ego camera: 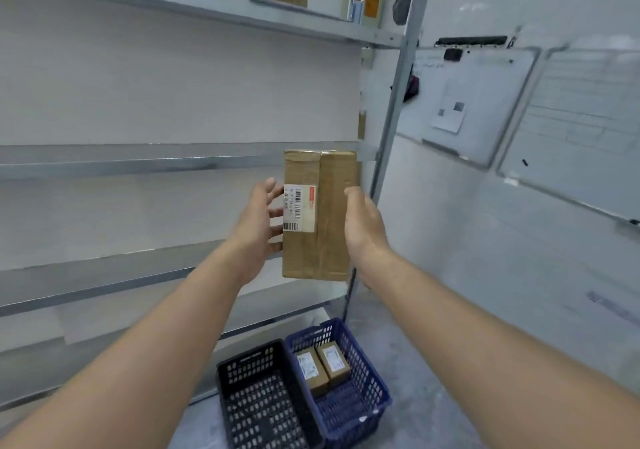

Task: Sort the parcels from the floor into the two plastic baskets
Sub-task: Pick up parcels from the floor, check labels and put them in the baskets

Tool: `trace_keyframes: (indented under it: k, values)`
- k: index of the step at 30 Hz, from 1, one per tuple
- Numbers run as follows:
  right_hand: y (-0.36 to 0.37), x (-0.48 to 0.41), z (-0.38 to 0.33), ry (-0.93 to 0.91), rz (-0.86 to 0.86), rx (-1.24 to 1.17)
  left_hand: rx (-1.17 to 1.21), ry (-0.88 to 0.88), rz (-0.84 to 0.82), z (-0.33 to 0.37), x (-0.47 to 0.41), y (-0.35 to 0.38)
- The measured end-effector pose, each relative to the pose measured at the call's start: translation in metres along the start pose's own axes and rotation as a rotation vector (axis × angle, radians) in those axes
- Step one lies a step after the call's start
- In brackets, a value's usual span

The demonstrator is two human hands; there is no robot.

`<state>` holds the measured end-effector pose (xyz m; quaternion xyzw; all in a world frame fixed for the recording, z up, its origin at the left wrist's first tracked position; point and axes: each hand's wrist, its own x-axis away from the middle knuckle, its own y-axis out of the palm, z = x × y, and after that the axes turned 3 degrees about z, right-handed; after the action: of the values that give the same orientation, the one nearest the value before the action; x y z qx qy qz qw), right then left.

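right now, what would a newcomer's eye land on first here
A brown parcel with a barcode label is held up mid-view between the left hand and right hand, in front of grey metal shelves. Below it on the floor two baskets stand side by side: the blue basket on the right holds two small boxes, and the black basket shows none.

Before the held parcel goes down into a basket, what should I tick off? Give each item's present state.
1. The parcel is held between left hand and right hand: ok.
2. The label faces the camera: ok. Text readable: cannot tell.
3. The black basket has room: ok.
4. The blue basket, holding two small boxes, has room: ok.
5. Right fingers behind the parcel: cannot tell, hidden.
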<state>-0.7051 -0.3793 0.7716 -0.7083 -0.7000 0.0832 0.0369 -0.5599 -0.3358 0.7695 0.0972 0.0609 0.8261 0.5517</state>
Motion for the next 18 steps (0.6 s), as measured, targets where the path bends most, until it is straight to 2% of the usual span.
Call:
trace_keyframes:
  k: [9,18]
  values:
    - [-0.040,-0.122,0.037,0.086,0.156,0.051,-0.004,-0.089,-0.165,-0.045,-0.138,0.097]
    - [-0.035,-0.259,0.090,0.211,0.229,0.026,-0.103,-0.169,-0.198,-0.080,-0.259,0.150]
